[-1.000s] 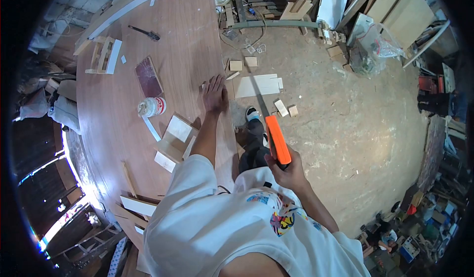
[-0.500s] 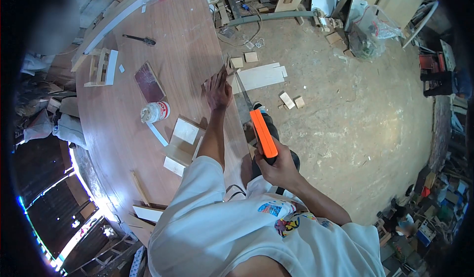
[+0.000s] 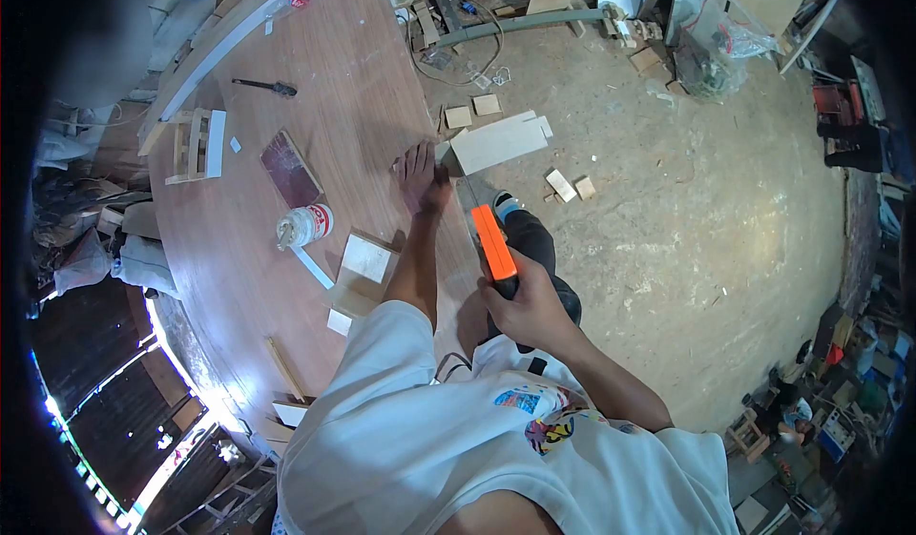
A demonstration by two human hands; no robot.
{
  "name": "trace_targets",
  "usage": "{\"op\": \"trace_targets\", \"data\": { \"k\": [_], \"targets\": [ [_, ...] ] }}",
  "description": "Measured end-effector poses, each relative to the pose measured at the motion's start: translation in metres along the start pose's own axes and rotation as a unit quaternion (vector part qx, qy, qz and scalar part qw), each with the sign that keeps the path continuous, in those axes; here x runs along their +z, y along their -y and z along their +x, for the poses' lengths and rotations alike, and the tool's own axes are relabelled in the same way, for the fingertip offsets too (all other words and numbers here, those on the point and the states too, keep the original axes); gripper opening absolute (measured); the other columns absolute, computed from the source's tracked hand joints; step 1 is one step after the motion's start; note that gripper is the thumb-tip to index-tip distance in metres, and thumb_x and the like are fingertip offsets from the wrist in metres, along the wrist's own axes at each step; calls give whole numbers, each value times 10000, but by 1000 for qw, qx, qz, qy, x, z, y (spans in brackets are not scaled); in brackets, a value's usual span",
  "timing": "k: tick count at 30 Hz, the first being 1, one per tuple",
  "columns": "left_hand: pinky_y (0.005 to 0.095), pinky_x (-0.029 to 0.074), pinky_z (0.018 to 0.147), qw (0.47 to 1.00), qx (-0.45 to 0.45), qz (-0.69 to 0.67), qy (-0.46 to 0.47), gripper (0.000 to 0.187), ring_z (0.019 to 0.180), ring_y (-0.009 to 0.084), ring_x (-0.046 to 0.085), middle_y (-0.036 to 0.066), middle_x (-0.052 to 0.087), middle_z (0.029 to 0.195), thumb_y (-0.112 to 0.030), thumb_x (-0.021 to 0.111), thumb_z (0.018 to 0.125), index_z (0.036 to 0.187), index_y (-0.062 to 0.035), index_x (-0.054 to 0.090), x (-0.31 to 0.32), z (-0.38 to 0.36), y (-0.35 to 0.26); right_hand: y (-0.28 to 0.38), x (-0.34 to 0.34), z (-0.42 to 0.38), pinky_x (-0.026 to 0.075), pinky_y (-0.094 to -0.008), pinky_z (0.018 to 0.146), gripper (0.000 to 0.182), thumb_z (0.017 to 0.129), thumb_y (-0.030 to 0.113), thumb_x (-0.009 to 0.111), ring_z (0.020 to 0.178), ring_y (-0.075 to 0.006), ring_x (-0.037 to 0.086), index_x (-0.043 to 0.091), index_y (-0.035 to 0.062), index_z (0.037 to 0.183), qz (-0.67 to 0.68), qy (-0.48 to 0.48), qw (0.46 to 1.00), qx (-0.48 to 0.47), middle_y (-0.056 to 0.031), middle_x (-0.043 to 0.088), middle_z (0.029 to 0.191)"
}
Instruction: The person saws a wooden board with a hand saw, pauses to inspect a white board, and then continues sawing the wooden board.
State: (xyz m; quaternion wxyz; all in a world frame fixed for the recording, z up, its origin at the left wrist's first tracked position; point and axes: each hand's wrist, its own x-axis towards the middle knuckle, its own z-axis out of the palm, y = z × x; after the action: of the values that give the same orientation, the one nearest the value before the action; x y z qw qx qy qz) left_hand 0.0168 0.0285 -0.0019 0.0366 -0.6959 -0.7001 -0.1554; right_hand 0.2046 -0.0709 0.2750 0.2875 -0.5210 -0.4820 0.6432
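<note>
My right hand [image 3: 530, 304] is wrapped round the handle of a handsaw with an orange grip [image 3: 493, 241]; its thin blade points up toward the table's edge. On the wooden table [image 3: 353, 154], my left hand [image 3: 423, 180] presses flat near that edge, fingers spread, beside a small wood piece [image 3: 444, 155]. A pale board [image 3: 500, 142] shows just right of this piece, beyond the edge. The contact between blade and wood is too small to tell.
The table also bears a white glue tub [image 3: 305, 225], a dark red block [image 3: 291, 169], a brush [image 3: 267, 87], a wooden box [image 3: 364, 259] and a small wooden frame [image 3: 198, 146]. Wood offcuts [image 3: 561, 185] lie on the floor. A plastic bag [image 3: 711, 49] stands farther back.
My right hand has drawn the saw down and slightly left, toward my body. My left hand stays at the table's edge. The view has shifted a little.
</note>
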Motion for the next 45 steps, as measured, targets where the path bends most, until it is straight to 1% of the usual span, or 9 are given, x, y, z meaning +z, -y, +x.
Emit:
{"op": "trace_targets", "data": {
  "k": [6,9,12,25,27,30,36,42,45],
  "targets": [
    [454,275,1084,999,7,-37,2,521,1218,256,449,65,530,1284,-231,557,722,1226,-100,543,1,1,5,32,-9,-11,411,-251,696,89,812,-23,544,761,-85,475,510,-2,890,-3,20,998,67,-35,502,756],
    [456,277,1084,998,1,-56,-2,507,1215,259,452,69,538,1275,-216,554,727,1220,-99,547,-1,1,2,24,-11,-7,416,-244,611,82,824,-5,541,672,-75,492,523,12,902,-9,1,999,40,-17,501,712],
    [458,279,1083,999,4,-52,-11,502,1213,267,453,68,547,1264,-218,566,730,1218,-102,551,-4,2,0,-25,-6,24,334,-225,403,110,849,17,536,454,-44,438,509,32,956,40,-14,997,66,28,464,617],
    [459,335,1031,995,26,-86,-49,526,1163,278,484,46,568,1221,-190,640,669,1185,-112,578,-8,0,0,33,-3,22,336,-214,393,158,861,13,544,451,-38,436,487,33,1007,78,24,995,52,29,454,631],
    [462,342,1024,995,25,-90,-48,532,1159,282,484,44,566,1221,-192,645,661,1183,-112,578,-5,4,3,42,-8,16,377,-248,562,192,813,1,542,664,-69,449,496,0,999,111,5,991,70,-5,467,724],
    [472,352,1009,994,16,-98,-39,515,1149,286,486,39,566,1219,-187,644,655,1161,-110,585,-11,0,0,84,-15,-3,382,-256,574,181,813,9,545,667,-79,445,492,3,986,158,16,974,160,0,460,721],
    [475,329,1023,997,17,-69,-35,522,1150,255,479,19,562,1233,-221,633,674,1184,-124,581,-12,0,-2,-17,-3,39,411,-282,580,176,810,48,560,664,-127,501,495,-11,963,-5,-26,997,74,-72,481,705],
    [484,287,1045,999,1,-51,-15,526,1181,219,452,-20,560,1228,-290,605,696,1204,-160,577,0,-3,2,42,6,3,428,-278,544,259,796,5,565,595,-104,495,480,-24,1038,103,-27,991,83,-57,491,663],
    [488,287,1045,999,3,-50,-15,527,1182,219,449,-28,551,1234,-288,607,697,1209,-168,571,-5,1,2,9,5,13,410,-263,520,260,795,2,559,570,-91,473,482,-21,1042,46,-32,998,39,-49,486,665]
  ]
}}
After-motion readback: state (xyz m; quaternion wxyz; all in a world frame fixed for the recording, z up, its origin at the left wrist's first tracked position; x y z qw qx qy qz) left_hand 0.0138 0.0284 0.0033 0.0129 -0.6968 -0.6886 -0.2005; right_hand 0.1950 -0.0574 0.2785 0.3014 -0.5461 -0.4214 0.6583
